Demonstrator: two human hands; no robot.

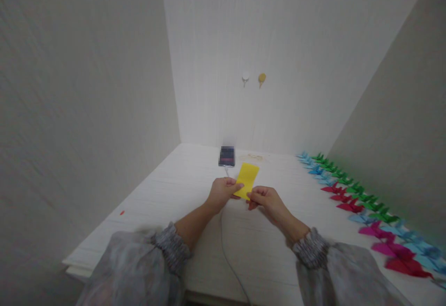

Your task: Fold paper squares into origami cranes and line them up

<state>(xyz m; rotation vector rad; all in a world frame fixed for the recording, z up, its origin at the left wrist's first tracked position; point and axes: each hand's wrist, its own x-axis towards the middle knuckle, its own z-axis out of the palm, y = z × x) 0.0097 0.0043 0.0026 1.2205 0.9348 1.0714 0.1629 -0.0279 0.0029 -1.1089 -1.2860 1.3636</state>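
A yellow sheet of paper (248, 176), a narrow upright rectangle that looks folded, is held up over the white table. My left hand (223, 192) grips its lower left edge, thumb lying across the front. At the lower right corner, my right hand (265, 200) pinches the paper between thumb and fingers. Parts of the fingers behind the sheet are hidden. Rows of folded paper cranes (343, 199) in green, blue, red and pink stand on the table to the right of my right hand.
A phone-like dark device (227, 157) lies at the table's back, with a white cable (226, 257) running toward me under my hands. Tan loops (256, 157) lie beside it. A small red piece (122, 212) is at the left. Two hooks (262, 78) are on the back wall; walls enclose three sides.
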